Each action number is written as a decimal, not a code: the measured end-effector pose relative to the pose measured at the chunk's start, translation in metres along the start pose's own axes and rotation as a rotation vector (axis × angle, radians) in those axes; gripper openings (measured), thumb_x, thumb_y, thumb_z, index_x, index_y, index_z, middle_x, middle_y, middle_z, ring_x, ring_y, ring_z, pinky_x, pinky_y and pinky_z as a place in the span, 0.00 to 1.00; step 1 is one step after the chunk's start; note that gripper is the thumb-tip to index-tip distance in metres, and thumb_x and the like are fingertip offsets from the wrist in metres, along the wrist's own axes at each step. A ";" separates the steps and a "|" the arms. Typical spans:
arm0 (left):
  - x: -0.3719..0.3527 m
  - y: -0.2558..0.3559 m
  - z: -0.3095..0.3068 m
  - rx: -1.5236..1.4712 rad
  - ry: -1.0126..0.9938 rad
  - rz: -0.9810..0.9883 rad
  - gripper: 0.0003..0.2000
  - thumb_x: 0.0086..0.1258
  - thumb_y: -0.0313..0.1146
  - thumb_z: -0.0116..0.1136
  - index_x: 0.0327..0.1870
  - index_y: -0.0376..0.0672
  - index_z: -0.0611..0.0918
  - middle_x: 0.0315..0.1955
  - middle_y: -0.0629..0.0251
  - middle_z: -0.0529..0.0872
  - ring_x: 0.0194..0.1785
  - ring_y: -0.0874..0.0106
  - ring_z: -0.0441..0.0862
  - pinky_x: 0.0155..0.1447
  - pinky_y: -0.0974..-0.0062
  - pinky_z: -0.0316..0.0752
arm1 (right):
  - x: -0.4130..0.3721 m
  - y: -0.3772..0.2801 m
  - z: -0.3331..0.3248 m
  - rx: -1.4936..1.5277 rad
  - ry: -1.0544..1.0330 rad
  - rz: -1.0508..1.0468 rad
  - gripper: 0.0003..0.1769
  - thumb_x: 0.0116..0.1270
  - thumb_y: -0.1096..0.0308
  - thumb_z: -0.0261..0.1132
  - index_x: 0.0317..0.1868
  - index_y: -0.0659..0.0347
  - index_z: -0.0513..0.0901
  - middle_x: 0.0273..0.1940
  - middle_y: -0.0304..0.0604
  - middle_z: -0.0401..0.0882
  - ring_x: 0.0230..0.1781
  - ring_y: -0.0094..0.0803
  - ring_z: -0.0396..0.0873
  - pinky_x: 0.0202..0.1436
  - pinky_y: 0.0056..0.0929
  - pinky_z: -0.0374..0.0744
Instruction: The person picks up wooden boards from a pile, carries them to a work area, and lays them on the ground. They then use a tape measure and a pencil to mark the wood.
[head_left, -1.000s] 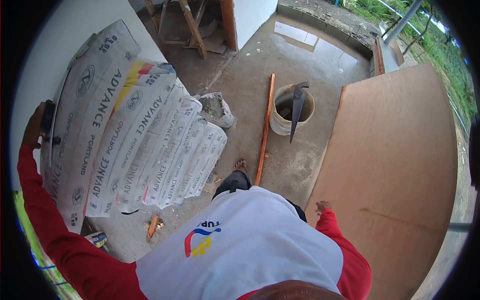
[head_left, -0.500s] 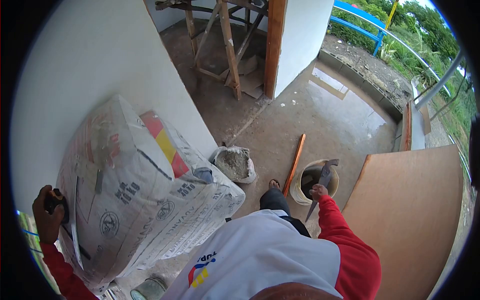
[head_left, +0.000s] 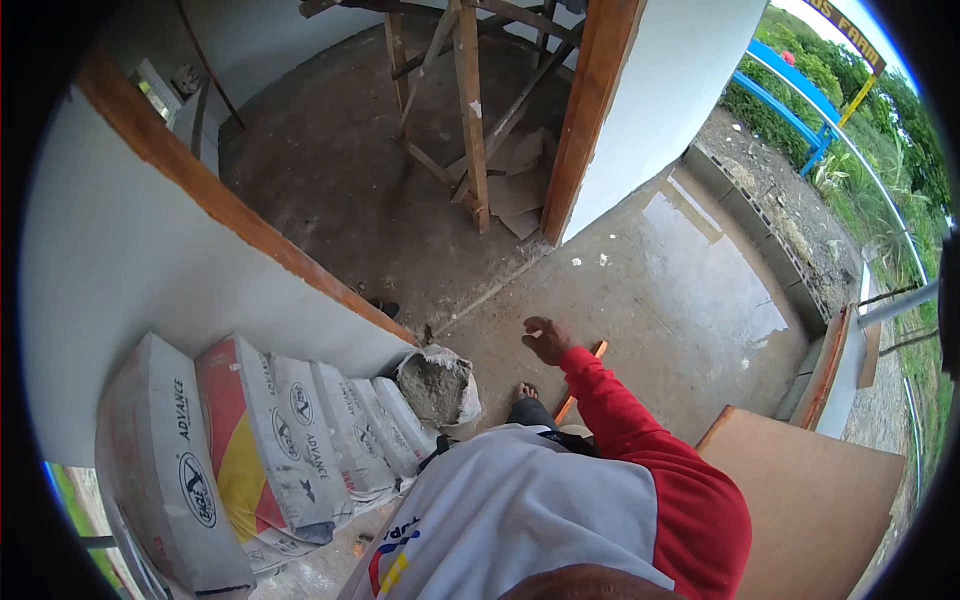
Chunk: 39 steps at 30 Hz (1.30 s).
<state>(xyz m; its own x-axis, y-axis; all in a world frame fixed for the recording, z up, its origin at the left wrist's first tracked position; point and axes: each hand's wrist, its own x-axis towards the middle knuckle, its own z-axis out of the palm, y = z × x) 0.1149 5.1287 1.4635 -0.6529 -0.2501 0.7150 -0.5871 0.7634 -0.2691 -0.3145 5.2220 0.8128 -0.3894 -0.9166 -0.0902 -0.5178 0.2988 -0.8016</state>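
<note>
Wooden strip [head_left: 565, 408], one reddish length, lies on the concrete floor [head_left: 640, 320] just below the right hand [head_left: 538, 340] in the view, partly covered by that arm's red sleeve [head_left: 625, 405]. The fingers of this one visible hand are loosely bent, the thumb parted from them, and they have hold of nothing. The left hand is out of view, so I cannot tell how its fingers stand or what they hold. Left of the right hand, one open sack [head_left: 438, 385] stands against the end of the white wall [head_left: 190, 260], its mouth wide and grey, lumpy material inside. Next to it are paper bags [head_left: 185, 480] printed ADVANCE and EAGLE: at least four show, but they overlap too closely for an exact count, and what they contain is hidden. Red and yellow panels mark one side among them. One foot [head_left: 527, 390] shows near the strip. One plywood sheet [head_left: 800, 490] is at lower right, one timber trestle [head_left: 468, 110] stands beyond the doorway, and one shiny wet patch [head_left: 705, 265] spreads beside a low row of blocks [head_left: 760, 225].
</note>
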 end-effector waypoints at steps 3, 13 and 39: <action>0.074 0.052 0.114 -0.319 -0.220 0.145 0.26 0.61 0.50 0.52 0.52 0.38 0.71 0.38 0.55 0.78 0.37 0.67 0.81 0.38 0.69 0.79 | 0.034 -0.086 -0.044 0.225 -0.124 -0.084 0.17 0.62 0.63 0.60 0.48 0.66 0.78 0.34 0.45 0.80 0.31 0.30 0.79 0.37 0.29 0.77; 0.010 0.214 0.477 -1.241 -1.018 0.081 0.39 0.44 0.39 0.70 0.57 0.38 0.61 0.40 0.43 0.79 0.46 0.51 0.80 0.49 0.64 0.74 | 0.083 -0.140 -0.154 0.898 -0.302 -0.173 0.19 0.69 0.62 0.55 0.52 0.68 0.75 0.34 0.38 0.79 0.32 0.24 0.77 0.38 0.24 0.77; -0.142 0.103 0.753 -1.420 -1.030 -0.981 0.24 0.44 0.36 0.70 0.46 0.41 0.79 0.34 0.67 0.81 0.36 0.75 0.79 0.44 0.75 0.74 | 0.515 -0.102 -0.272 1.244 0.313 0.053 0.05 0.64 0.71 0.57 0.29 0.57 0.73 0.27 0.34 0.70 0.26 0.21 0.70 0.26 0.23 0.68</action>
<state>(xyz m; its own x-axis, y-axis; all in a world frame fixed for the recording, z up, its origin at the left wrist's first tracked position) -0.2131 4.7951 0.8483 -0.6875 -0.5837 -0.4321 -0.4601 -0.1102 0.8810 -0.6689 4.7918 1.0091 -0.6369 -0.7594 -0.1328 0.4943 -0.2700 -0.8263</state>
